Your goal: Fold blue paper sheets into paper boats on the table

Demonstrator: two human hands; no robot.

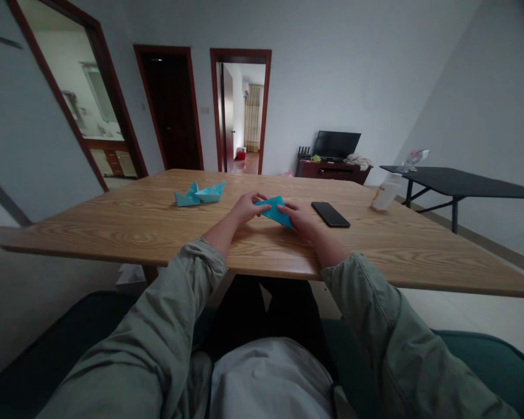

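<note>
a folded sheet of blue origami paper [274, 210] is held near the middle of the table [157, 235], pinched at each end by the nearly closed left hand [247, 208] and right hand [301, 218]. two blue paper boats [199, 195] are placed at ten o'clock, a black smartphone [330, 214] at three. the fold is best kept crisp when even pressure is applied by both hands.

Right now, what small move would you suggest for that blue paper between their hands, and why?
Probably press the fold of the blue paper firmly against the wooden table. The left hand and right hand hold it at both ends, and the folded blue paper boats nearby show crisp creases.
</note>
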